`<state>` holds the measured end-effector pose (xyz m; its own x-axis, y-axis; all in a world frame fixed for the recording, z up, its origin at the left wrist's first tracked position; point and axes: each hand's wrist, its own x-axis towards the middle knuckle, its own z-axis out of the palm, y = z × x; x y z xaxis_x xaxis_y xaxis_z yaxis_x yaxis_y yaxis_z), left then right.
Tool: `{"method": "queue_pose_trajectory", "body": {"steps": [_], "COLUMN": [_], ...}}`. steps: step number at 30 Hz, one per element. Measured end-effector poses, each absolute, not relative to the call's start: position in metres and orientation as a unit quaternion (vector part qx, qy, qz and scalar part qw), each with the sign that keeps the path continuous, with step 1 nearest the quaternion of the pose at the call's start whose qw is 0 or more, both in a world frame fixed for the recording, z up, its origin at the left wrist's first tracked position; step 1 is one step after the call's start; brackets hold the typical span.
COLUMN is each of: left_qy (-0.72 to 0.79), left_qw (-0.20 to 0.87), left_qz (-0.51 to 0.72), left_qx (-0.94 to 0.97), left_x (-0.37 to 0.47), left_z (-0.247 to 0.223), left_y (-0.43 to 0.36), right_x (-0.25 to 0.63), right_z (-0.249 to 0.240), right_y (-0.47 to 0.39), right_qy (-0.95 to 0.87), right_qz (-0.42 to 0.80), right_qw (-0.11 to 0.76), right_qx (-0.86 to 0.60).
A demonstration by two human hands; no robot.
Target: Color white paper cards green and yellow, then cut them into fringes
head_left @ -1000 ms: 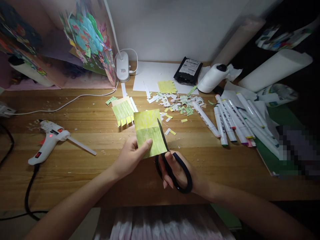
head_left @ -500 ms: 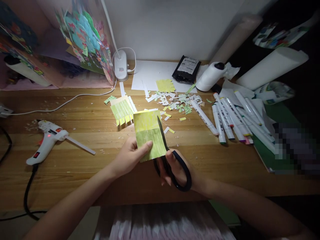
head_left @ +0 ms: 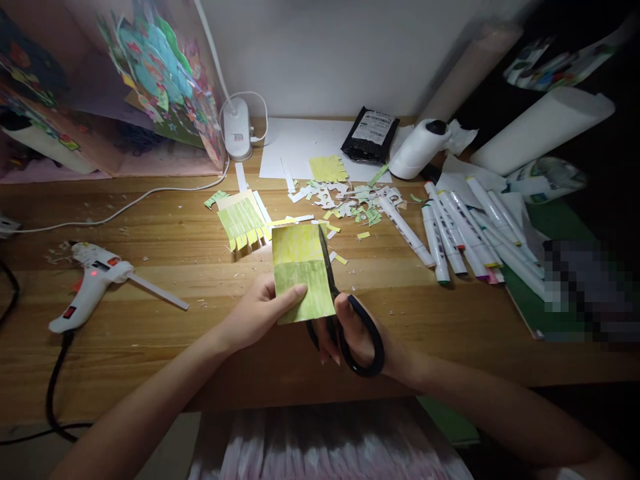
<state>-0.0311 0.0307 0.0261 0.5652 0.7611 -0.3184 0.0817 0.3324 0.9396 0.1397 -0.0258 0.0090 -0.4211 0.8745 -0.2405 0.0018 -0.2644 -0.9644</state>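
Note:
My left hand [head_left: 265, 308] pinches a piece of paper [head_left: 300, 250], yellow on its upper half and green below, with the thumb on its front. The fingers behind the paper are mostly hidden. My right hand [head_left: 350, 328] grips black-handled scissors [head_left: 376, 327], fingers through the loops. One dark blade runs up along the paper's right edge; the other blade is largely hidden behind the paper. Beyond my left hand lies a yellow-green fringed paper piece [head_left: 244, 220], and a narrow yellow-and-white strip [head_left: 290, 221] is just past the held paper's top edge.
A hot glue gun [head_left: 90, 280] with a lit red light lies at left, its cord trailing off the table. Paper scraps [head_left: 357, 200] and a yellow notched piece [head_left: 329, 169] are behind my hands. Several markers [head_left: 460, 233] spread at right, near a black packet [head_left: 370, 135].
The held paper has shifted slightly right and turned a little, and the scissor blade now lies closer along its right edge. The narrow strip beyond the top edge shows more.

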Motion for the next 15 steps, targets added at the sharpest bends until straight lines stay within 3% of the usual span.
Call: {"method": "queue_pose_trajectory", "body": {"steps": [15], "left_qy": [0.398], "left_qw": [0.689], "left_qz": [0.220], "left_qx": [0.564], "left_x": [-0.0277], "left_z": [0.0243], "left_y": [0.0298], "right_x": [0.1354], "right_z": [0.0071], "right_y": [-0.0294], "right_qy": [-0.440], "right_qz": [0.684], "right_qw": [0.354], "right_qx": [-0.463]}}
